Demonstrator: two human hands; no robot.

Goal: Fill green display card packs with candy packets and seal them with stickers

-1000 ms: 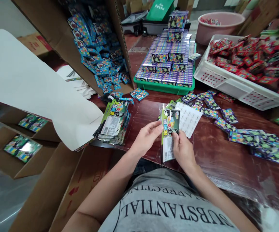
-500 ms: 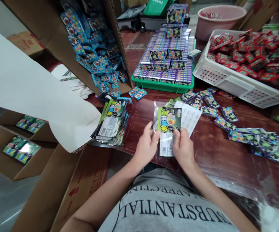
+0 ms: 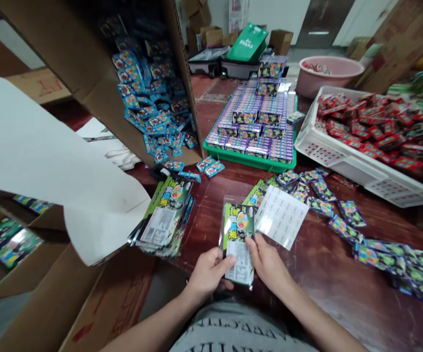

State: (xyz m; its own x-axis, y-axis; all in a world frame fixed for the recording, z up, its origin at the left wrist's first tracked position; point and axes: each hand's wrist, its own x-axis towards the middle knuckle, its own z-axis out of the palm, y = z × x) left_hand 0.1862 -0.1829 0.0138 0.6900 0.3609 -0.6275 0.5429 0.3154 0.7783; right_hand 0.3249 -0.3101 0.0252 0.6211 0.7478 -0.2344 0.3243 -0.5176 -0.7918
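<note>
A clear plastic sleeve with a green-and-black printed card [image 3: 237, 222] in it is held between my two hands, low over the front of the table. My left hand [image 3: 209, 274] grips its lower left part, thumb on top and fingers beneath. On its right edge my right hand [image 3: 268, 259] is closed, thumb on the front. Just behind lies a white sheet of small labels [image 3: 283, 215], partly over more green printed cards [image 3: 256, 193]. Left of my hands a stack of similar sleeved cards [image 3: 165, 220] rests near the table edge.
Small purple packets [image 3: 350, 213] lie scattered to the right. A green tray [image 3: 246, 159] of stacked purple boxes stands behind, beside a white basket [image 3: 336, 151] of red packets. At left, a large carton [image 3: 192, 98] holds blue packets, with white paper [image 3: 68, 161] in front.
The printed card, earlier higher above the sleeve, now sits down inside it. Both hands have come lower in view, my left hand shifting to the sleeve's lower part. The view has tilted upward.
</note>
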